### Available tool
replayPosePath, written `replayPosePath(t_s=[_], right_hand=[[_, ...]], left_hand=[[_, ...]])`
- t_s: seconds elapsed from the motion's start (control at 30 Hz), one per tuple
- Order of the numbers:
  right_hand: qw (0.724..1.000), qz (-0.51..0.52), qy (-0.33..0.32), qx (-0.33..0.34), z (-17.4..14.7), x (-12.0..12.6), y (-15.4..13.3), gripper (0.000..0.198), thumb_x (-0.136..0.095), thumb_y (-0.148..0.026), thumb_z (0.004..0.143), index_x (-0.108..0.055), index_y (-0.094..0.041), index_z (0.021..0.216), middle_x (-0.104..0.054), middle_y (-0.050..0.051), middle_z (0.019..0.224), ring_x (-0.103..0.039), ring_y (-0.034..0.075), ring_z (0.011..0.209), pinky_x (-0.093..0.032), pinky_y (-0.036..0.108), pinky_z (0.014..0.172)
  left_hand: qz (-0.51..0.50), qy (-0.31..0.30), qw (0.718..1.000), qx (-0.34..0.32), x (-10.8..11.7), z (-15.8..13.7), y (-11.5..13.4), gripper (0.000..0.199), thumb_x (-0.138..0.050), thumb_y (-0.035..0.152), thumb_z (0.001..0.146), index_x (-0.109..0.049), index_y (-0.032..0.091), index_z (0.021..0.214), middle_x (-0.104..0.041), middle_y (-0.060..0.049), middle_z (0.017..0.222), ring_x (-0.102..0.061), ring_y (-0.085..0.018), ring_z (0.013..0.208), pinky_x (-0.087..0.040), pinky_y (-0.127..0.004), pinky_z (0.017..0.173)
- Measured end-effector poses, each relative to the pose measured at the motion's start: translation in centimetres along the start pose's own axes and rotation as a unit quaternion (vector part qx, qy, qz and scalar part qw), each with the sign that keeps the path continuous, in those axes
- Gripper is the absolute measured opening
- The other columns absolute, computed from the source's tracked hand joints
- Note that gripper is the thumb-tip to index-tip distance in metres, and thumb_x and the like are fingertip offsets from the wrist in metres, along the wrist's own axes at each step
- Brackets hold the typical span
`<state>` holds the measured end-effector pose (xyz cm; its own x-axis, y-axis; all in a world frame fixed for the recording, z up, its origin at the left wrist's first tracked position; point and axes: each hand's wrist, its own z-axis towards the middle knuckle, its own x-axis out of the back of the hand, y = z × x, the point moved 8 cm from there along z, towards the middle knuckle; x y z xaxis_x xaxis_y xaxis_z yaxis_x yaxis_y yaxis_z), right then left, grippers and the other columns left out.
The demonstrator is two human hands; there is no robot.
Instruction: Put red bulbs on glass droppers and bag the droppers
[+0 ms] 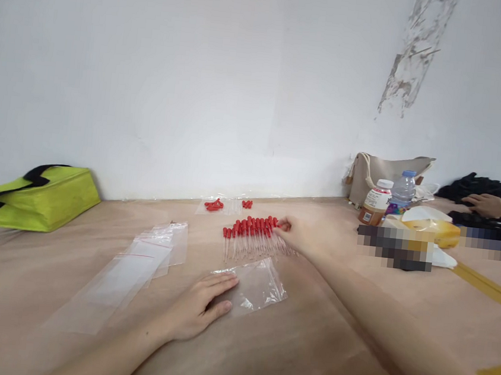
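Note:
A row of droppers (250,228) with red bulbs and thin clear stems lies side by side on the brown-covered table. At the right end of that row my right hand (293,232) has its thumb and fingers closed round the red bulb of one dropper, partly hiding it. My left hand (204,305) lies flat with fingers stretched, its fingertips resting on the left edge of a clear plastic bag (258,287) just in front of the droppers. Left of them, several clear zip bags (134,271) overlap in a slanting fan.
Behind the row, loose red bulbs (214,205) rest on clear plastic by the wall. A lime-green bag (52,199) stands at far left. At right are a drink bottle (376,204), a water bottle (405,189), a beige bag (361,178) and another person's hand (485,205) on black material.

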<state>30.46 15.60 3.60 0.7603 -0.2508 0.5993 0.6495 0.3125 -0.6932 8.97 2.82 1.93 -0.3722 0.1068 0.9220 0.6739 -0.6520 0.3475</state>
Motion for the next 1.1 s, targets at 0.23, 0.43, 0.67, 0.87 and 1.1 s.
replayPosePath(t_s=[0.23, 0.43, 0.67, 0.87, 1.1], right_hand=[[0.990, -0.041, 0.061, -0.122, 6.1, -2.2, 1.8, 0.028, -0.061, -0.036, 0.063, -0.062, -0.014, 0.082, -0.064, 0.010, 0.086, -0.059, 0.020, 0.082, -0.043, 0.029, 0.071], [0.986, -0.019, 0.062, -0.156, 6.9, -2.9, 2.7, 0.011, -0.059, -0.024, 0.062, -0.063, -0.015, 0.066, -0.065, 0.010, 0.075, -0.061, 0.024, 0.078, -0.044, 0.031, 0.066], [0.984, 0.066, 0.105, -0.131, 4.3, 1.5, 2.4, 0.023, -0.044, -0.031, 0.076, -0.055, -0.015, 0.088, -0.064, 0.007, 0.077, -0.061, 0.016, 0.068, -0.046, 0.026, 0.059], [0.952, 0.252, 0.108, -0.138, -2.7, 3.2, 4.3, 0.021, -0.046, -0.033, 0.075, -0.045, -0.018, 0.090, -0.056, 0.000, 0.065, -0.054, 0.010, 0.050, -0.045, 0.022, 0.047], [0.867, 0.428, 0.123, -0.223, -6.7, 1.0, 5.2, 0.010, -0.054, -0.023, 0.073, -0.046, -0.019, 0.076, -0.053, -0.003, 0.058, -0.050, 0.007, 0.046, -0.042, 0.017, 0.044]], left_hand=[[0.002, -0.026, 1.000, -0.017, -0.2, -0.5, 0.0, 0.041, -0.035, 0.031, 0.090, -0.034, 0.028, 0.131, -0.038, -0.002, 0.135, -0.035, -0.020, 0.123, -0.026, -0.042, 0.103], [-0.026, -0.015, 0.999, -0.011, -0.4, -0.7, -0.4, 0.044, -0.042, 0.030, 0.086, -0.037, 0.025, 0.130, -0.034, -0.006, 0.136, -0.034, -0.022, 0.123, -0.031, -0.037, 0.101], [-0.036, -0.010, 0.999, 0.010, 0.2, -0.7, -0.6, 0.042, -0.041, 0.035, 0.087, -0.039, 0.024, 0.127, -0.042, -0.007, 0.130, -0.039, -0.022, 0.118, -0.033, -0.038, 0.099], [-0.024, -0.015, 1.000, -0.002, 0.2, -0.7, -1.1, 0.045, -0.044, 0.038, 0.086, -0.037, 0.026, 0.129, -0.042, -0.005, 0.132, -0.038, -0.021, 0.119, -0.032, -0.038, 0.100], [-0.031, -0.022, 0.999, -0.013, -0.2, -0.1, -1.0, 0.046, -0.045, 0.040, 0.085, -0.037, 0.028, 0.128, -0.042, -0.004, 0.131, -0.039, -0.022, 0.119, -0.033, -0.039, 0.099]])
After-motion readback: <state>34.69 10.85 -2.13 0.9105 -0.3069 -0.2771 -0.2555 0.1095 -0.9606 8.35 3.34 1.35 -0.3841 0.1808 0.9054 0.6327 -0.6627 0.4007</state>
